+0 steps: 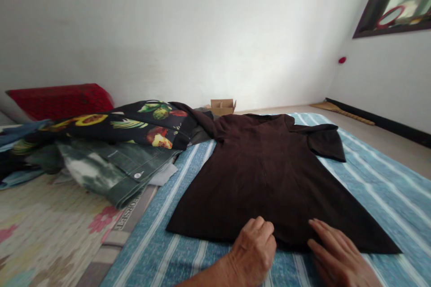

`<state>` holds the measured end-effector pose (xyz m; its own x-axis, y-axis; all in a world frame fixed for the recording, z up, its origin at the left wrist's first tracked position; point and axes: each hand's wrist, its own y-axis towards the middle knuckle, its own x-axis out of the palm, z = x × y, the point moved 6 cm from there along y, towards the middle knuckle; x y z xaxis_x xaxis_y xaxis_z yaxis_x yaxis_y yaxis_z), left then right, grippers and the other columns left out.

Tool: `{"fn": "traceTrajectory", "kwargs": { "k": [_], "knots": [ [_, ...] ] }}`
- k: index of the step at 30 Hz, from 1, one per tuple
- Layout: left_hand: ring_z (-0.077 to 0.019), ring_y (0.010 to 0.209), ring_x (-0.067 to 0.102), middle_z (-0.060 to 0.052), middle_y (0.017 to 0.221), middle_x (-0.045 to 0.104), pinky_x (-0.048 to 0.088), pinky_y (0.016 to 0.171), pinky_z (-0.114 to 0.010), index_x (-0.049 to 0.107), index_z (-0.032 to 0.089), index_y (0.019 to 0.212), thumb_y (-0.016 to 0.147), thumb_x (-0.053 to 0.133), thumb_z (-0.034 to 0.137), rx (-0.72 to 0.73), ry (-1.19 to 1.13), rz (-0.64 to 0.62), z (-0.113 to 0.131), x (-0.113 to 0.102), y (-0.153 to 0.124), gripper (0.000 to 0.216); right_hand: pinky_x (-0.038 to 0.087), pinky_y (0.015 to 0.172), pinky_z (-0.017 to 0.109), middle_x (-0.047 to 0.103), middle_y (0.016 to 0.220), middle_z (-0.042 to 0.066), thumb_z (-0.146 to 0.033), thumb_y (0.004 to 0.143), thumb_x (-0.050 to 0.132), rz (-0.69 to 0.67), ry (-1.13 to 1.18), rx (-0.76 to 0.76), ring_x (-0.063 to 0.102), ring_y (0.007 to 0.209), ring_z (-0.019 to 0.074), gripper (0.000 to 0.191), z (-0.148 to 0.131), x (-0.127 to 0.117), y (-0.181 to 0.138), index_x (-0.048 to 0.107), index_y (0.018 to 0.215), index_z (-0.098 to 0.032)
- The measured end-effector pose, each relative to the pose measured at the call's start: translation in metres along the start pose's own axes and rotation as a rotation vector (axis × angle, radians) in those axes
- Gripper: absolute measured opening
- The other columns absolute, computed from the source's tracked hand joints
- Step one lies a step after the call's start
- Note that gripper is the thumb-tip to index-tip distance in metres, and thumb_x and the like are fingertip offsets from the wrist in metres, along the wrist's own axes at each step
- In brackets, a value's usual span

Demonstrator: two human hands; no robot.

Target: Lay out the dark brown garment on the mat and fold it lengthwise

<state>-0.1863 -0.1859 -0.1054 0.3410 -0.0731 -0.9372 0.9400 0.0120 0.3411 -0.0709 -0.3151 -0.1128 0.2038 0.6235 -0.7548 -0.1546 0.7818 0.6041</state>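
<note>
A dark brown dress or long top (262,170) lies spread out with its hem toward me. Its sleeve at the right is folded over, while the left sleeve reaches the clothes pile. My left hand (254,249) is closed at the middle of the hem, fingers curled on the cloth. To the right of it, my right hand (336,251) rests at the hem with its fingers stretched out and apart. Under the garment is a blue sheet with white stripes (158,242).
Piled at the left are a black fruit-print garment (134,123) and a green denim piece (117,166), on a floral mat (63,228). Behind stand a red patterned item (63,103) and a small cardboard box (222,106). White walls close off the back and right.
</note>
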Motion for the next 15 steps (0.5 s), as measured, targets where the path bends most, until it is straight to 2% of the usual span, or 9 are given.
{"fn": "traceTrajectory", "kwargs": {
  "k": [4,8,12,15],
  "knots": [
    [-0.0157,0.076,0.046,-0.004,0.083,0.051,0.042,0.068,-0.028,0.05,0.015,0.074,0.082,0.05,0.012,-0.001,-0.003,-0.024,-0.005,0.0,-0.002,0.009,0.041,0.091,0.037,0.062,0.115,0.011,-0.022,0.089,0.04,0.063,0.127,0.004,0.053,0.114,0.0236,0.025,-0.037,0.023,0.035,0.065,0.092,-0.023],
    [-0.0161,0.078,0.047,-0.004,0.084,0.052,0.043,0.069,-0.028,0.052,0.017,0.076,0.083,0.052,0.02,0.033,-0.031,-0.064,-0.008,0.004,-0.006,0.007,0.038,0.095,0.036,0.064,0.111,0.01,-0.026,0.095,0.029,0.117,0.182,0.073,0.055,0.112,0.0211,0.037,-0.041,0.029,0.047,0.065,0.085,-0.022],
    [-0.0147,0.077,0.05,-0.003,0.088,0.056,0.044,0.069,-0.027,0.054,0.018,0.073,0.083,0.054,0.022,0.003,-0.036,-0.063,-0.012,0.007,-0.01,0.011,0.04,0.093,0.033,0.067,0.105,0.007,-0.023,0.094,0.036,0.147,0.098,-0.093,0.06,0.104,0.0192,0.028,-0.045,0.028,0.043,0.065,0.094,-0.023],
    [-0.0137,0.079,0.053,-0.002,0.094,0.06,0.045,0.073,-0.026,0.055,0.018,0.071,0.08,0.061,0.027,0.03,-0.12,-0.103,-0.015,0.004,-0.009,0.014,0.04,0.094,0.031,0.069,0.101,0.005,-0.019,0.094,0.035,0.181,0.074,-0.122,0.062,0.1,0.0162,0.029,-0.044,0.03,0.04,0.064,0.091,-0.024]
  ]
}}
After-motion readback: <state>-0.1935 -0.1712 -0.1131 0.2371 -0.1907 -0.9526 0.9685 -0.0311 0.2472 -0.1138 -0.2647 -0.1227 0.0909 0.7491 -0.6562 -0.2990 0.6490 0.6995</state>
